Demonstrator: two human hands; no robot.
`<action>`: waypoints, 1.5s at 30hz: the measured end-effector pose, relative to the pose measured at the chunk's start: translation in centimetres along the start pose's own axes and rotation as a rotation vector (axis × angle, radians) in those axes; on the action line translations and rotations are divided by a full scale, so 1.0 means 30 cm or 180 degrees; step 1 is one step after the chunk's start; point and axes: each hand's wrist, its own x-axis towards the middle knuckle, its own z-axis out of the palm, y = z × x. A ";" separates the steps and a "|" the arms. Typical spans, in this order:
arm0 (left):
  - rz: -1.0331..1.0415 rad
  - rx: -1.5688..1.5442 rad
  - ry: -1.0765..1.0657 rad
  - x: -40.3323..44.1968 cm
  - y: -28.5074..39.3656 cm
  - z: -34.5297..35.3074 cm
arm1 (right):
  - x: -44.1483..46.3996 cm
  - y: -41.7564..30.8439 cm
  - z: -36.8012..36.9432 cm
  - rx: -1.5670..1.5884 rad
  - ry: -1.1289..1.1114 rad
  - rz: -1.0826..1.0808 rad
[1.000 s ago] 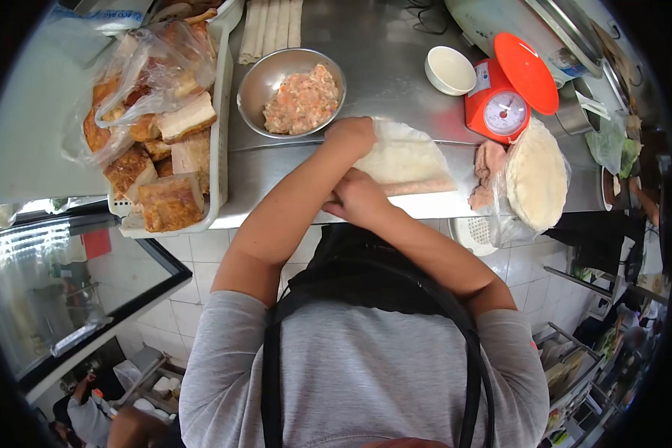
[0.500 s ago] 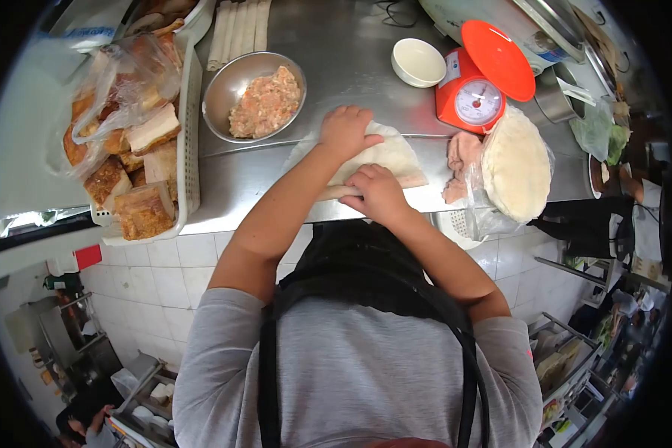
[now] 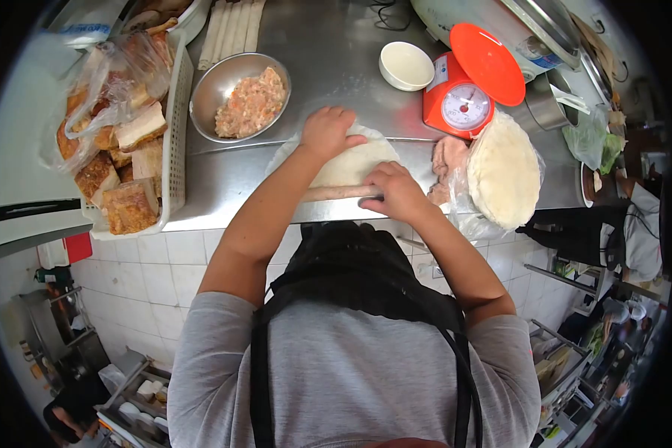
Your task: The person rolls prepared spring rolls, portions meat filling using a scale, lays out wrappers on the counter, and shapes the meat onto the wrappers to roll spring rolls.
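A round, pale wrapper sheet (image 3: 343, 166) lies on the steel counter, its near edge rolled around a strip of filling. My left hand (image 3: 330, 134) rests on the upper part of the sheet with its thumb spread from the fingers. At the right end of the roll (image 3: 336, 193), my right hand (image 3: 392, 190) pinches the rolled edge between fingers and thumb. A steel bowl (image 3: 201, 101) with pinkish minced filling (image 3: 252, 104) stands behind to the left. Right of the sheet are a pink cloth-like lump (image 3: 448, 168) and a stack of round wrappers (image 3: 505, 170) on plastic.
A white basket (image 3: 175, 142) of browned meat chunks (image 3: 131, 207) stands at the left. Several finished rolls (image 3: 230, 33) lie at the back. A white bowl (image 3: 406, 66) and a red scale (image 3: 459, 101) stand at the back right. A co-worker (image 3: 642, 231) is at the far right.
My right hand has moved from the left part of the near edge to its right end. My left hand has shifted from the left edge onto the sheet, and its fingers have opened. The view has shifted.
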 end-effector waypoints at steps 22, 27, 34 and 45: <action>0.0001 -0.0004 0.0238 -0.009 0.004 0.012 | -0.031 0.012 -0.013 0.0162 0.0070 0.0322; 0.0029 -0.0092 0.0317 -0.011 0.004 0.010 | -0.051 0.039 0.016 0.0181 -0.0029 0.0343; 0.0120 -0.0747 0.0042 -0.034 -0.004 -0.070 | 0.034 -0.042 0.088 0.0162 0.0107 0.0021; -0.0152 -0.0369 -0.0421 -0.409 0.093 -0.144 | 0.041 -0.057 0.099 -0.0126 0.0117 -0.0193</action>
